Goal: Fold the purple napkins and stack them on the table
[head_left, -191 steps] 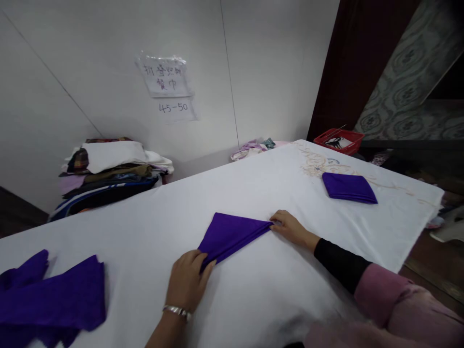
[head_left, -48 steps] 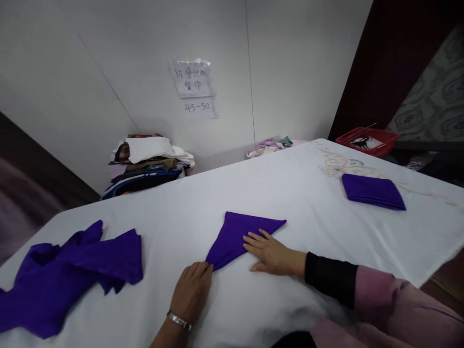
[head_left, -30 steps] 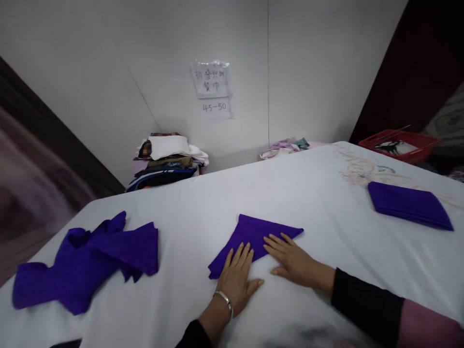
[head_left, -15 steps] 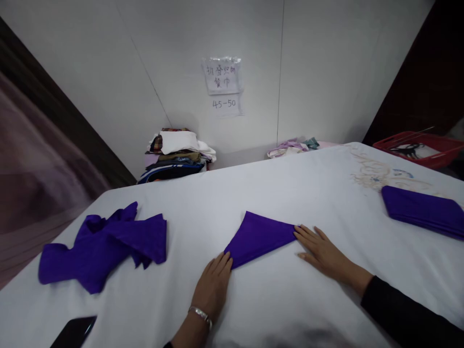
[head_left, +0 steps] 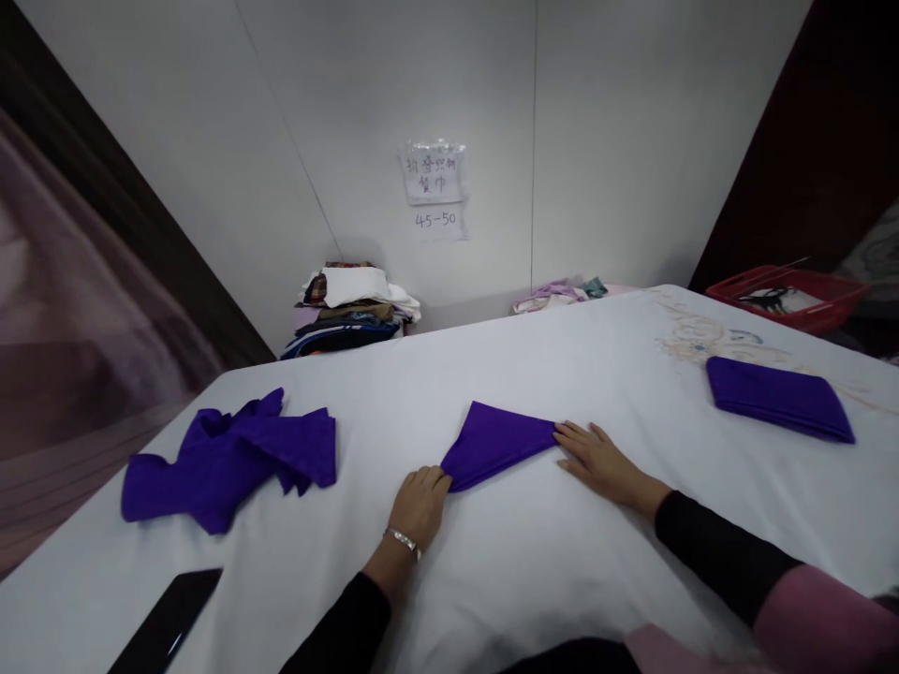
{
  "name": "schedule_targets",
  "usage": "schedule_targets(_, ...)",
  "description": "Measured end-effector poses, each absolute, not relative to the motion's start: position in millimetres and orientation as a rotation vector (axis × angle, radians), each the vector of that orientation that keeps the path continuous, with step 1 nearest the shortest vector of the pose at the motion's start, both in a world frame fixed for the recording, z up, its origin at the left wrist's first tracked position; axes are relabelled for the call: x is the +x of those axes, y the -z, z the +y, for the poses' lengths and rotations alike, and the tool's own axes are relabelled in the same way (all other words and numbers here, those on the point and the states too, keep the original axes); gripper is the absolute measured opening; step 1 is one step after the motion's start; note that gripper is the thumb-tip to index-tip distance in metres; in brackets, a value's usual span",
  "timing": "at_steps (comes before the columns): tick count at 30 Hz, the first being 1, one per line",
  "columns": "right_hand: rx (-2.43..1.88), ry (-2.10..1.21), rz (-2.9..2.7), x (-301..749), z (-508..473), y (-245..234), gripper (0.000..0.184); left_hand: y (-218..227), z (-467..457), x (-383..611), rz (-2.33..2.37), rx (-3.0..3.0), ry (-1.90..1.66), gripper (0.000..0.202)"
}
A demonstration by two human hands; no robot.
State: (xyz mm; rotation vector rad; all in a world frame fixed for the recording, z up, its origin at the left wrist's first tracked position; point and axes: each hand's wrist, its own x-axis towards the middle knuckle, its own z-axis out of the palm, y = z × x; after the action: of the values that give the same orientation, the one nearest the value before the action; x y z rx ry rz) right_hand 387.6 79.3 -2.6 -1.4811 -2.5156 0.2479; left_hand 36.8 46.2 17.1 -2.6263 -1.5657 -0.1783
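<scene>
A purple cloth napkin [head_left: 495,444], folded into a rough triangle with stacked layers along its near edge, lies in the middle of the white-covered table. At its left corner is my left hand [head_left: 418,510], with a bracelet at the wrist; the fingers are curled and closed on the cloth. My right hand [head_left: 600,463] rests open on the opposite tip, its fingers stretched out flat and the thumb apart. Left of my hands lies a crumpled heap of purple cloth [head_left: 231,463]. To the right is a neatly folded purple stack [head_left: 779,398].
A dark phone-like slab [head_left: 169,622] lies at the table's near left. Beyond the far edge are piled folded clothes [head_left: 355,314] and a smaller heap of cloth [head_left: 554,295]. A red basket [head_left: 818,314] stands at the far right. A handwritten sign [head_left: 434,178] hangs on the wall.
My left fingers have gone from lying flat on the left corner to curling around it. My right hand stays flat on the other tip. The whole view has shifted slightly.
</scene>
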Motion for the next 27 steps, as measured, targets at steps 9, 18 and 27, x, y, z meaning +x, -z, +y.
schedule_targets(9,-1.081,-0.177,-2.606,321.8,50.6,-8.0,0.051,-24.3,-2.7,89.6,-1.595,-2.653,0.211,0.030)
schedule_targets(18,-0.887,-0.402,-2.518,286.2,9.5,-11.6,0.047,-26.9,-26.1,116.8,-1.703,-2.640,0.477,0.035)
schedule_targets(27,-0.935,-0.587,-2.325,291.8,-19.4,-7.9,0.033,-30.2,-50.1,125.8,-1.782,-2.721,0.938,0.035)
